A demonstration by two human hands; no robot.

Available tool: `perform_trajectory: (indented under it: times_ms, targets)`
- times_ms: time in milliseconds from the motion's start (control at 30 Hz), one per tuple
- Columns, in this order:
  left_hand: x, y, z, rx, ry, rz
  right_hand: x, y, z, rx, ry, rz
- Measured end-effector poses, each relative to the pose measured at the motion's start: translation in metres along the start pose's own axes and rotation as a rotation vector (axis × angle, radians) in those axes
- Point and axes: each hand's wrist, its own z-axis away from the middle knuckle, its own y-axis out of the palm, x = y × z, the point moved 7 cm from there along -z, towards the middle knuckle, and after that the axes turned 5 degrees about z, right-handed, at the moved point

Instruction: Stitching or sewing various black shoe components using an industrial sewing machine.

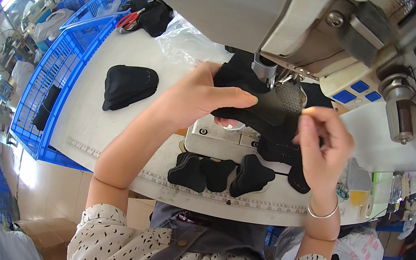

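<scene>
My left hand [212, 96] grips a black fabric piece [268, 111], thumb flat on top and fingers underneath. The piece lies under the presser foot [284, 79] of a sewing machine [224, 6]. A grey textured patch [291, 96] shows on the fabric beside the foot. At the patch's right edge my right hand [324, 145] is closed, thumb and forefinger pinched together; what lies between them is too blurred to name. Below the hands, small stacks of cut black pieces [253, 177] lie near the table's front edge. More black pieces [289, 154] hang partly under the work.
A larger black stack [130, 85] lies on the left of the white table [83, 119]. Blue plastic baskets [48, 88] line the table's left side. Red-handled scissors [129, 19] and clear plastic film [188, 40] lie at the back. A printed ruler strip [199, 194] follows the front edge.
</scene>
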Motion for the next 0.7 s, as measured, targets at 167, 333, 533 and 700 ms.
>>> perform_trajectory:
  times_ms: [167,333,533,700]
  targets:
    - [0.001,-0.001,0.002,-0.031,-0.024,-0.002,0.047,0.001,0.013,-0.147,-0.934,0.649]
    - [0.000,0.001,0.002,-0.016,-0.027,-0.033,0.041,0.009,0.016,-0.171,-1.054,0.669]
    - [-0.001,0.000,0.002,-0.037,0.006,-0.089,0.042,0.012,0.018,-0.257,-1.146,0.701]
    - [-0.001,0.000,-0.001,0.022,0.020,-0.075,0.045,0.016,0.019,-0.254,-1.167,0.718]
